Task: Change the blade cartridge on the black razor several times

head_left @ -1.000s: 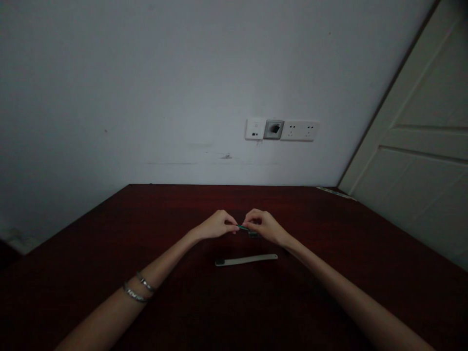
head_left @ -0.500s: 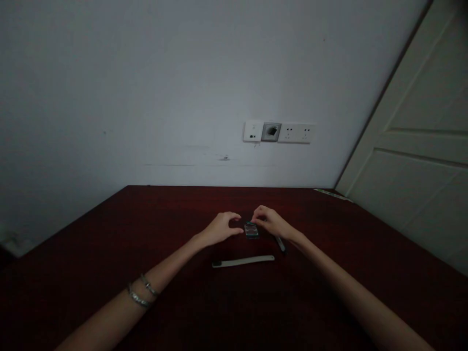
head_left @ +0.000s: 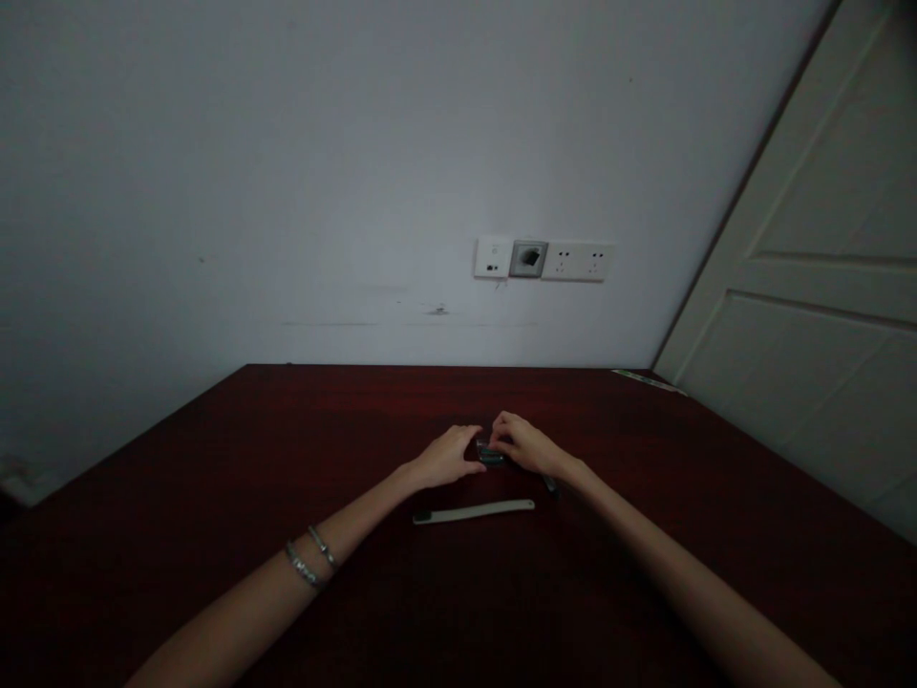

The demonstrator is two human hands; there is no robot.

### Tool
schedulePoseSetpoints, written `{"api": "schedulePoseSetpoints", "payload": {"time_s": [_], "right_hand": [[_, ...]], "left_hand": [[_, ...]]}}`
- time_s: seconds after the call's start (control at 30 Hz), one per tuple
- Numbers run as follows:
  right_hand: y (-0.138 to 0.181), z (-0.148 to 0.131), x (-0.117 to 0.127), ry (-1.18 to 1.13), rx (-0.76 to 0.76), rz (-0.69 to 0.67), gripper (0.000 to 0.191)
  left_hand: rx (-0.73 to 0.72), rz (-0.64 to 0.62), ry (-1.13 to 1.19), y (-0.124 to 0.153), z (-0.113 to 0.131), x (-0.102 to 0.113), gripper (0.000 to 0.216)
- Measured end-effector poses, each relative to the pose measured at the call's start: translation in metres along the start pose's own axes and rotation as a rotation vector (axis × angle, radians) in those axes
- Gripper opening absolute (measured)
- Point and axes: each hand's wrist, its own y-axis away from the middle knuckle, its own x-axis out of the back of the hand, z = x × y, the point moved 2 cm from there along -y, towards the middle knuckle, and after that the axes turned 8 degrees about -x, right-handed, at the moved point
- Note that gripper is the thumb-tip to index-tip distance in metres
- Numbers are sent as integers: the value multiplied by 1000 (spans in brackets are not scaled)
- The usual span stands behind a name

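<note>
A small clear, shallow case with dark, shiny contents lies on the table between my hands. My left hand curves around its left side, thumb at the near corner and fingers at the far one. My right hand reaches in from the right with fingertips pinched over the case; anything between them is too small to make out. Nearer to me lies a pale, flat strip with a dark left end and a small hole at the right end. A second strip is mostly hidden under my right wrist.
The dark red table meets a pale wall at the back. Sockets are set in the wall above it. A panelled door rises at the right, and a thin printed strip lies along the back right edge.
My left hand has moved right and closed in on the case. My right fingertips, which pinched a small dark piece at the case's far edge, have come down over the case.
</note>
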Motion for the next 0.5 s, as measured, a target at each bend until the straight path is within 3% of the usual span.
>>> {"api": "schedulePoseSetpoints", "payload": {"time_s": [0.5], "right_hand": [[-1,-2,-7,-9,36,69,13]], "left_hand": [[3,16,-36,1,-3,-2,53]]}}
